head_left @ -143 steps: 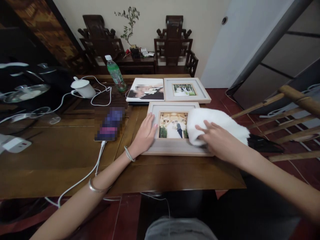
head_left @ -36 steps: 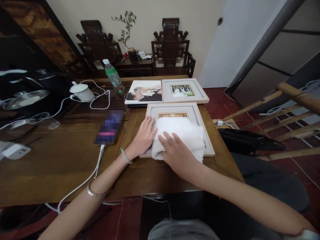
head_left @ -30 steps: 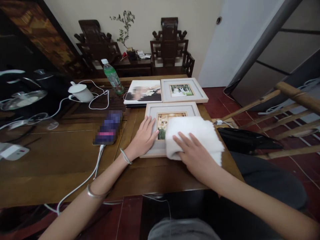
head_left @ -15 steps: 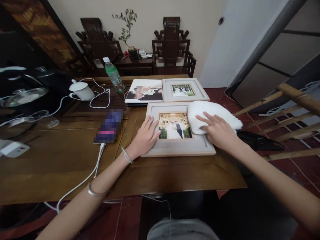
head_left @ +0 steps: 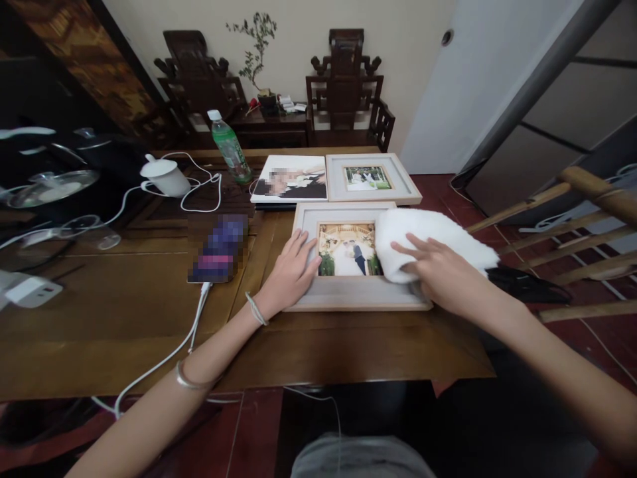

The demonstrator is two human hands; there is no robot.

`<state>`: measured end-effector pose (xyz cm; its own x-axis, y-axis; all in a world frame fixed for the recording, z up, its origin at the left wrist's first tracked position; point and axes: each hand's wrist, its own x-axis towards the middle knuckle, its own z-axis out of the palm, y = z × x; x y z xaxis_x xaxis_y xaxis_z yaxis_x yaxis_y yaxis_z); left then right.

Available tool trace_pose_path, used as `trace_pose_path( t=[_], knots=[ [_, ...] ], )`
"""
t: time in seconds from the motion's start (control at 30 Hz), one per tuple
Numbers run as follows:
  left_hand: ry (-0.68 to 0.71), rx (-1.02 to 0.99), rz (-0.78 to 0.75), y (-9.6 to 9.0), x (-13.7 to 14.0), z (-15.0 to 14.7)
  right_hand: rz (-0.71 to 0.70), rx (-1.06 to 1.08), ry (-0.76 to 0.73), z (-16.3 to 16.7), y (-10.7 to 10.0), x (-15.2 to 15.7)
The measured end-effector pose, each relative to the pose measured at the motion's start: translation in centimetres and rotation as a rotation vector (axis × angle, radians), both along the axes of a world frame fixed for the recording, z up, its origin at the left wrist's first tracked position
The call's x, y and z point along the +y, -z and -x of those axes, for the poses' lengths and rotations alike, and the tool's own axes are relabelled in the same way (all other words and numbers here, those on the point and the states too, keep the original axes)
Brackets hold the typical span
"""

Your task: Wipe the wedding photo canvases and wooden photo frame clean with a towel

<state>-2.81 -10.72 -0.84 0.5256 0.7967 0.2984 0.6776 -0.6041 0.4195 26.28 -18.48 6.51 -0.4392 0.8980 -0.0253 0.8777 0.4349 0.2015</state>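
A light wooden picture frame [head_left: 348, 292] with a wedding photo in its middle lies flat near the table's front edge. My left hand [head_left: 293, 265] rests on its left side, fingers stretched out and holding nothing. On the right side of the frame, my right hand [head_left: 438, 269] grips a fluffy white cloth [head_left: 428, 229], pressing it against the frame. The cloth covers the frame's right part and hangs past its right edge. Part of the right hand's fingers is sunk into the cloth.
Behind lie a second picture frame [head_left: 408, 188] and a photo album [head_left: 288, 176]. To the left are a charging phone [head_left: 219, 249], a green bottle [head_left: 231, 156], a lidded white cup [head_left: 166, 176], cables and a white charger [head_left: 34, 289]. A bamboo chair [head_left: 592, 189] stands at the right.
My right hand has moved the white cloth slightly down and to the right over the frame. My left hand stays in place on the frame's left side.
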Motion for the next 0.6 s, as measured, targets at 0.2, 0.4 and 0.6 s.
trace_pose_path(
  t=[0.2,0.4,0.6],
  knots=[
    [-0.017,-0.029,0.009,-0.1,-0.2,-0.2,0.152,0.288,-0.157,0.8,-1.9,-6.7],
    [-0.052,-0.131,0.074,0.1,0.1,-0.3,0.181,0.2,-0.185,7.1,-1.1,-5.1],
    [-0.069,-0.238,0.165,0.2,0.3,-0.2,0.164,0.163,-0.318,12.0,-0.1,-1.0]
  ],
)
